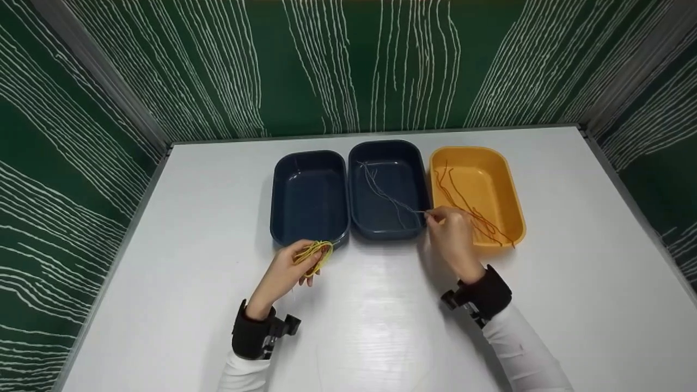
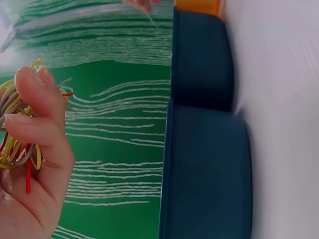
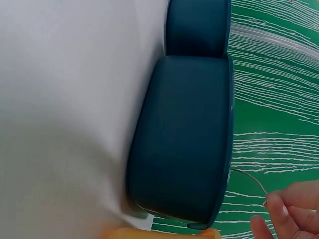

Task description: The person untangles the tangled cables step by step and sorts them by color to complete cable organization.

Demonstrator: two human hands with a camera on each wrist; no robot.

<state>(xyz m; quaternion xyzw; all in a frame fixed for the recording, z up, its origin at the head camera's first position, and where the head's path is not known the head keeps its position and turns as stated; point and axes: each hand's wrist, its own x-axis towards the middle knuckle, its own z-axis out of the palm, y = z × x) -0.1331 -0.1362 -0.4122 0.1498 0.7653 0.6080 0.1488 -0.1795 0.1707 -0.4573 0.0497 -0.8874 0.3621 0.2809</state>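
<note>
My left hand [image 1: 283,268] grips a loose coiled bundle of thin wires [image 1: 316,256] by the front of the left dark blue bin [image 1: 310,204]. Yellow, grey and red strands show in that bundle [image 2: 19,144] in the left wrist view. Over the right rim of the middle dark blue bin [image 1: 405,179], my right hand [image 1: 456,234] pinches the end of a thin grey wire [image 3: 253,178] between thumb and finger. More grey wires [image 1: 378,188] lie stretched across that bin's floor. Orange-red wires [image 1: 463,198] lie in the yellow bin [image 1: 487,169], partly hidden by my right hand.
The three bins stand side by side on a white table [image 1: 354,326]. Green panels [image 1: 365,71] with white wavy lines enclose the back and sides. Each wrist wears a black strap [image 1: 487,294] with a small camera.
</note>
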